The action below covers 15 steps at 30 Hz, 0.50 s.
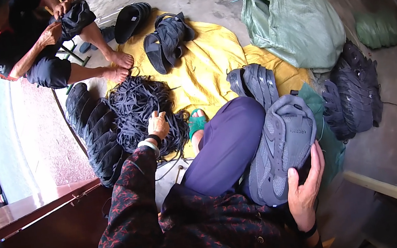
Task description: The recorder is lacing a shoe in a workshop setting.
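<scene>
A stack of grey shoe uppers rests on my lap against my right thigh, its lace holes facing up. My right hand holds its lower right edge, thumb on the near side and fingers stretched along the rim. My left hand reaches out over a big tangled heap of black shoelaces. Its fingers are bent and pressed together among the laces, apparently pinching one; the fingertips are partly hidden. My foot in a green sandal stands just right of the heap.
Yellow sheeting covers the floor ahead, with dark uppers on it. More uppers lie in rows at left and right. A green sack stands far right. A barefoot co-worker sits far left, handling a dark piece.
</scene>
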Each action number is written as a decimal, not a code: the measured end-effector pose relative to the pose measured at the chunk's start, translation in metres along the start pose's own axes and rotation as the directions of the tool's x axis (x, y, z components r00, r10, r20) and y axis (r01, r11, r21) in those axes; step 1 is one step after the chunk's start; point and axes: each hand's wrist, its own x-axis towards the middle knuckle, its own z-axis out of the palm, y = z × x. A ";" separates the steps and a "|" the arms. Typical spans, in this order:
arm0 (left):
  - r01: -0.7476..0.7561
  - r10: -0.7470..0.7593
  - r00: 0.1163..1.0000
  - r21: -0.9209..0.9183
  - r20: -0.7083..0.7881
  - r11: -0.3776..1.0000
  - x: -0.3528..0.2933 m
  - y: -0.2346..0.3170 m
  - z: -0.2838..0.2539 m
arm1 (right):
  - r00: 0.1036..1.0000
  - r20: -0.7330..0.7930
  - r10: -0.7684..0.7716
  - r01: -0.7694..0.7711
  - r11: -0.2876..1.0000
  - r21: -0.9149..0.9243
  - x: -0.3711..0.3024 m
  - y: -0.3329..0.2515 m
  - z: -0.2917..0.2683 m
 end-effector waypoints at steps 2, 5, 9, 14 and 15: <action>0.087 -0.090 0.995 0.060 0.046 0.994 0.013 0.000 0.010 | 0.999 0.048 -0.003 0.006 0.997 -0.078 -0.003 -0.003 -0.002; 0.175 -0.179 0.981 0.063 0.079 0.983 0.030 -0.014 0.031 | 0.998 0.052 0.021 -0.016 0.996 -0.086 -0.004 -0.010 -0.003; 0.134 -0.144 0.988 0.148 0.058 0.980 0.047 -0.047 0.044 | 0.999 0.046 0.013 -0.010 0.996 -0.084 0.001 -0.011 0.003; 0.106 -0.105 0.991 0.004 -0.079 0.994 0.044 -0.019 0.026 | 0.999 0.037 0.006 0.000 0.987 -0.161 -0.002 -0.007 0.002; 0.109 -0.108 0.991 0.008 -0.080 0.994 0.041 -0.013 0.016 | 0.999 0.033 0.008 -0.003 0.988 -0.153 -0.001 -0.007 0.003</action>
